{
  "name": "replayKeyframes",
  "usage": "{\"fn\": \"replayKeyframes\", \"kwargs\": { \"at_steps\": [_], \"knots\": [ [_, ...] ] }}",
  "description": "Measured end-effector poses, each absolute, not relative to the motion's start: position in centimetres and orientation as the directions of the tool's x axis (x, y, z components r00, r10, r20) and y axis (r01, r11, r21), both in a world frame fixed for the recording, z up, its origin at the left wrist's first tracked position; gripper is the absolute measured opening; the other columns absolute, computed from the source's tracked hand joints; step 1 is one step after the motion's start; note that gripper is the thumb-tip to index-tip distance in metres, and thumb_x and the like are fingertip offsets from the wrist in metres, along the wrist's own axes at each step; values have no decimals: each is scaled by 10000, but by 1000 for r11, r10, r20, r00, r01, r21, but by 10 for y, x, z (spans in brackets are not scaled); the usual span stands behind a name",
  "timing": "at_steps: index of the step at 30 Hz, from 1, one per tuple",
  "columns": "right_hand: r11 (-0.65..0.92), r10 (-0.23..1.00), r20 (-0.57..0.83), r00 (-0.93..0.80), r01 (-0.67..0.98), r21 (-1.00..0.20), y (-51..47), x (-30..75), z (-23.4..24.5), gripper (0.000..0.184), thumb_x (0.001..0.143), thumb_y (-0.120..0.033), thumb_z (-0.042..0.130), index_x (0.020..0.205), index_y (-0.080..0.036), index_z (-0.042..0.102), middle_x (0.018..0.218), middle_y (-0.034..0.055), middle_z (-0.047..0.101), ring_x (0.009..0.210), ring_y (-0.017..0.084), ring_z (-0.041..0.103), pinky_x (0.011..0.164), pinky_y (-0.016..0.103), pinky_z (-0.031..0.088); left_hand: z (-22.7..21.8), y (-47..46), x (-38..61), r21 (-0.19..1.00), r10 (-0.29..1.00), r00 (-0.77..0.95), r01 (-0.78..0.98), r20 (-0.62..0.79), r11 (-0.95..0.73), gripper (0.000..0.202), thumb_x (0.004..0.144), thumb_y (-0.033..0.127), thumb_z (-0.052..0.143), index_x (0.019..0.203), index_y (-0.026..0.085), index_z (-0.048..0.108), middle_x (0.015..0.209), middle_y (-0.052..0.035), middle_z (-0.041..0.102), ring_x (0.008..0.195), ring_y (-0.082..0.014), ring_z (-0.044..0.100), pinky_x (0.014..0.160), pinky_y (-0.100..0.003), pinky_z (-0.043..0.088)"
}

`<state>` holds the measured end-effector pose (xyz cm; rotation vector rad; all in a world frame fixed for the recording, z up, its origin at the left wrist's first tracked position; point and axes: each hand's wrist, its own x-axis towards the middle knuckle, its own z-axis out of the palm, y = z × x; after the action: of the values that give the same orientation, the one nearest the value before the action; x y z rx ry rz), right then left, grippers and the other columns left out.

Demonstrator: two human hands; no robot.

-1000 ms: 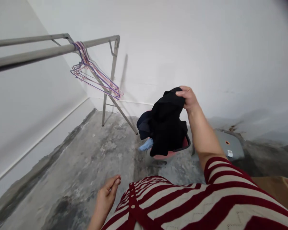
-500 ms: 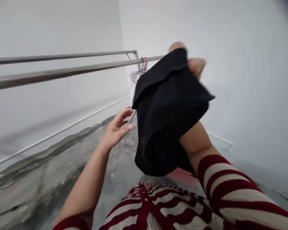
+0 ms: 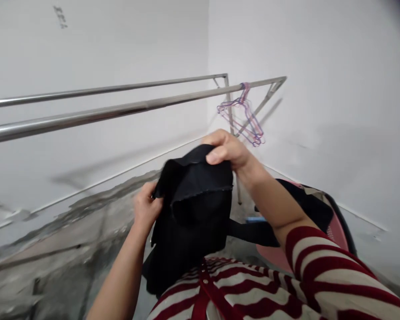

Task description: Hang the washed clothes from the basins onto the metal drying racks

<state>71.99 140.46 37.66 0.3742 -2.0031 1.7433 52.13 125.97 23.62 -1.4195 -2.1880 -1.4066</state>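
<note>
A black cloth garment (image 3: 200, 218) hangs in folds in front of my chest, held up by both hands. My right hand (image 3: 225, 151) pinches its upper right edge, thumb on the near side and fingers behind. At the garment's left edge, my left hand (image 3: 147, 204) is closed on the fabric, with the fingertips partly hidden. A strip of black cloth (image 3: 253, 233) stretches from the garment's lower right side toward my right forearm. Which kind of garment it is, I cannot tell.
Two metal rails of a clothes rack (image 3: 120, 116) run across the view. Purple and pink hangers (image 3: 245, 115) hang near its far end. On the right stands a pink chair (image 3: 338, 231) with dark clothing (image 3: 306, 204) on it. White walls meet behind the rack.
My right hand has come down and left with the black garment. My left hand, open and apart before, now grips its left edge. More of the rack, hangers and chair shows.
</note>
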Motion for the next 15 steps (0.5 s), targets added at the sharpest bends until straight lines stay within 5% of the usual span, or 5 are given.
{"fn": "replayKeyframes", "kwargs": {
  "at_steps": [3,6,11,15],
  "knots": [
    [551,183,522,-833,-353,-756,1407,725,363,170,699,-315,674,741,-150,690,648,5,658,573,101,588,523,190,432,233,1237,499,519,501,-542,831,675,200,343,713,184,480,1009,165,654,969,-41,685,930,-201,625,823,-302,480],
    [873,298,681,-669,-96,-477,1409,719,351,120,733,-254,634,794,-201,722,681,-10,675,616,107,596,571,194,439,238,1217,483,574,486,-565,805,667,148,376,744,170,429,1064,162,626,1032,-48,685,979,-179,623,871,-283,470],
    [960,277,904,-326,132,-247,1399,691,343,157,797,-189,541,820,-215,694,747,1,676,682,137,610,637,245,471,248,1184,474,459,810,-242,888,534,-37,276,790,295,545,1021,181,643,934,-33,684,879,-173,635,797,-258,477],
    [985,128,958,-255,144,-93,1380,671,348,123,785,-163,540,768,-215,650,770,23,642,782,171,603,737,309,486,244,1162,464,472,858,-167,876,486,-97,325,852,439,493,922,164,651,789,-27,642,734,-152,609,673,-239,466]
  ]
}}
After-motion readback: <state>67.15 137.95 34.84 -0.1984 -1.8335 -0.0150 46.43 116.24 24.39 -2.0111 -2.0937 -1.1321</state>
